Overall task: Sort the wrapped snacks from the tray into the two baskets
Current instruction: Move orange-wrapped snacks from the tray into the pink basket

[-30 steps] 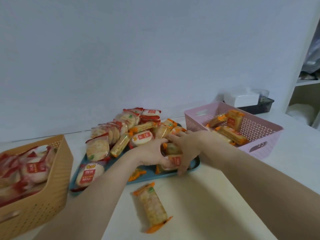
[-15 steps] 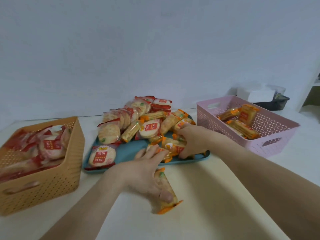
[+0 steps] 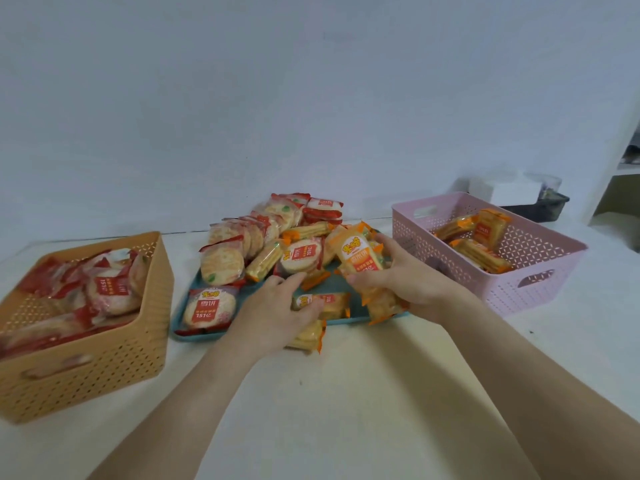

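On the blue tray [image 3: 180, 332] at the middle of the table [image 3: 363, 393], both hands are now gathering orange-wrapped snacks. Half a second ago the left hand [image 3: 273, 313] pressed down on a stray orange packet lying on the table in front of the tray; now that orange packet [image 3: 308, 336] is tucked under its palm at the tray's front edge, with the fingers [image 3: 294, 278] curled toward a second orange one on the tray. The right hand [image 3: 408, 282], which was flat on the pile, has lifted and holds a bunch of orange packets [image 3: 356, 254], its fingers closed around them: one upright with its label showing, at least one more drooping below. I judge they are bound for the pink basket [image 3: 540, 299] just to the right.

Counts: two baskets, one tray. The pink basket holds about four orange packets, some overlapping. The tan basket [image 3: 86, 368] on the left holds a heap of red-wrapped round crackers, too jumbled to count. On the tray, roughly ten red rounds [image 3: 221, 265] remain, many in a leaning row, plus a few orange bars among them. Sorting looks about half done.
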### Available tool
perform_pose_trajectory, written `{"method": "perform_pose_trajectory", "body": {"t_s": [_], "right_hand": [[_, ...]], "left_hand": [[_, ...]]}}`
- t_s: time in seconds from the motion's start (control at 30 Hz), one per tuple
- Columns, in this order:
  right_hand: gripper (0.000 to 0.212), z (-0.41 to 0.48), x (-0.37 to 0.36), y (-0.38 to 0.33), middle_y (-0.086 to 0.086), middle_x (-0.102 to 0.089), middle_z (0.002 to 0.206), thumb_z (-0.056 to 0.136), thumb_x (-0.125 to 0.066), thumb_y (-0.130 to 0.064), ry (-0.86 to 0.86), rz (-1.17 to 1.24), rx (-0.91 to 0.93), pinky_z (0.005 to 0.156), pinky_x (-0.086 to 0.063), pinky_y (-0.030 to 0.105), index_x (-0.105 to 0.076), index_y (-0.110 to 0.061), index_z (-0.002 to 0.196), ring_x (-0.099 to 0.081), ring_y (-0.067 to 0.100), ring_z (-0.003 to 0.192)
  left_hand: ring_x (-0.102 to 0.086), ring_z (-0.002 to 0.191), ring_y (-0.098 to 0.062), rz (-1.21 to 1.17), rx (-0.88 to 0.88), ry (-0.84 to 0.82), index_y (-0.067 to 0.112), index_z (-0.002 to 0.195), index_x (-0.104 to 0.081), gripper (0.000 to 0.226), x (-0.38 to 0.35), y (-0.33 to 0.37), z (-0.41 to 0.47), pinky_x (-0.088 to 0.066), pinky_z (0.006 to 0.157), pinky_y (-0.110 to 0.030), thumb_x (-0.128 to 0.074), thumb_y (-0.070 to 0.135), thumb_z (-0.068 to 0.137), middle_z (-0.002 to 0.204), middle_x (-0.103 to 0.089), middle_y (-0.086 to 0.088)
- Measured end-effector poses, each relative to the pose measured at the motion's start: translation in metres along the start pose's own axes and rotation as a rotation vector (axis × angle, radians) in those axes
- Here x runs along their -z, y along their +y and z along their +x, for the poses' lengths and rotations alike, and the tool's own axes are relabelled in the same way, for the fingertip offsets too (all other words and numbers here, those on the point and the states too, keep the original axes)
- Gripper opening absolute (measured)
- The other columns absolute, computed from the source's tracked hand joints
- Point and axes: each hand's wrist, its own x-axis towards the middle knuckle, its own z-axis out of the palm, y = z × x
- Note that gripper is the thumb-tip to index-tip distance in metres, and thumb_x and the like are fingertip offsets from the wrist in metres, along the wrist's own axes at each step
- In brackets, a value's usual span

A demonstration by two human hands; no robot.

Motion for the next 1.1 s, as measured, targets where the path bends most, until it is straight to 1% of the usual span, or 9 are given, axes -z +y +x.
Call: {"method": "perform_pose_trajectory", "body": {"t_s": [0.13, 0.23, 0.37, 0.5, 0.63, 0.77, 0.87, 0.93, 1.1], "right_hand": [[0.096, -0.001, -0.013, 0.002, 0.006, -0.070, 0.114, 0.058, -0.091, -0.024, -0.064, -0.008, -0.113, 0.086, -0.057, 0.045, -0.041, -0.013, 0.139, -0.070, 0.022, 0.099], [0.078, -0.008, -0.013, -0.005, 0.006, -0.072, 0.107, 0.065, -0.087, -0.019, -0.046, 0.023, -0.035, 0.076, -0.059, 0.039, -0.047, -0.017, 0.132, -0.072, 0.020, 0.093], [0.058, -0.029, -0.002, -0.049, 0.000, -0.071, 0.092, 0.074, -0.082, -0.016, 0.160, -0.091, 0.310, 0.057, -0.055, 0.025, -0.051, -0.019, 0.123, -0.070, 0.008, 0.069], [0.077, -0.040, 0.033, -0.090, -0.005, -0.070, 0.099, 0.070, -0.080, -0.042, 0.512, -0.420, 0.565, 0.082, -0.054, 0.026, -0.040, -0.025, 0.133, -0.070, 0.007, 0.084], [0.092, -0.037, 0.082, -0.092, 0.009, -0.046, 0.132, 0.069, -0.073, -0.058, 0.786, -0.691, 0.500, 0.103, -0.040, 0.044, -0.028, -0.027, 0.142, -0.047, 0.028, 0.122], [0.079, -0.033, 0.117, -0.073, 0.008, -0.027, 0.151, 0.082, -0.064, -0.041, 0.660, -0.549, 0.198, 0.113, -0.030, 0.047, -0.024, -0.026, 0.149, -0.031, 0.029, 0.138], [0.064, -0.037, 0.125, -0.058, -0.003, -0.037, 0.150, 0.083, -0.058, -0.033, 0.706, -0.436, 0.252, 0.110, -0.036, 0.046, -0.038, -0.030, 0.143, -0.042, 0.019, 0.133], [0.058, -0.038, 0.122, -0.053, -0.007, -0.049, 0.140, 0.079, -0.052, -0.037, 0.798, -0.380, 0.304, 0.105, -0.041, 0.048, -0.046, -0.035, 0.136, -0.054, 0.017, 0.117], [0.041, -0.036, 0.109, -0.053, -0.004, -0.058, 0.132, 0.092, -0.049, -0.024, 0.755, -0.511, 0.451, 0.106, -0.038, 0.033, -0.054, -0.024, 0.133, -0.052, 0.013, 0.121]], "left_hand": [[-0.064, 0.088, -0.010, -0.106, 0.059, -0.153, 0.026, 0.104, -0.070, 0.037, 0.004, 0.009, 0.013, -0.050, 0.076, -0.027, -0.073, 0.048, 0.075, 0.096, -0.071, 0.008], [-0.061, 0.068, -0.001, -0.199, 0.034, 0.003, 0.028, 0.082, -0.072, 0.022, 0.004, 0.014, 0.013, -0.045, 0.059, -0.020, -0.079, 0.044, 0.069, 0.071, -0.067, 0.011], [-0.056, 0.068, 0.006, -0.478, -0.003, 0.279, 0.038, 0.071, -0.063, 0.017, 0.026, 0.050, 0.016, -0.043, 0.062, -0.017, -0.079, 0.040, 0.073, 0.070, -0.060, 0.020], [-0.066, 0.076, -0.012, -0.953, 0.011, 0.243, 0.026, 0.083, -0.072, 0.013, 0.042, 0.106, 0.045, -0.050, 0.074, -0.031, -0.070, 0.038, 0.081, 0.079, -0.072, 0.006], [-0.064, 0.062, -0.010, -1.092, 0.096, 0.129, 0.016, 0.095, -0.066, 0.013, 0.036, 0.164, 0.081, -0.049, 0.058, -0.021, -0.056, 0.023, 0.092, 0.078, -0.070, 0.000], [-0.058, 0.074, -0.023, -1.268, 0.267, -0.013, 0.016, 0.088, -0.060, 0.020, 0.021, 0.195, 0.104, -0.047, 0.072, -0.034, -0.044, 0.028, 0.093, 0.084, -0.060, -0.009], [-0.050, 0.078, -0.019, -1.394, 0.321, -0.052, 0.016, 0.108, -0.058, 0.025, 0.011, 0.199, 0.110, -0.040, 0.067, -0.027, -0.043, 0.030, 0.095, 0.095, -0.052, -0.008], [-0.048, 0.098, -0.019, -1.509, 0.320, -0.035, 0.016, 0.125, -0.056, 0.036, 0.005, 0.195, 0.113, -0.038, 0.083, -0.032, -0.044, 0.026, 0.092, 0.122, -0.049, -0.012], [-0.048, 0.119, -0.020, -1.422, 0.196, 0.176, 0.019, 0.107, -0.063, 0.049, 0.002, 0.185, 0.109, -0.040, 0.095, -0.035, -0.039, -0.009, 0.075, 0.126, -0.055, -0.009]]}}
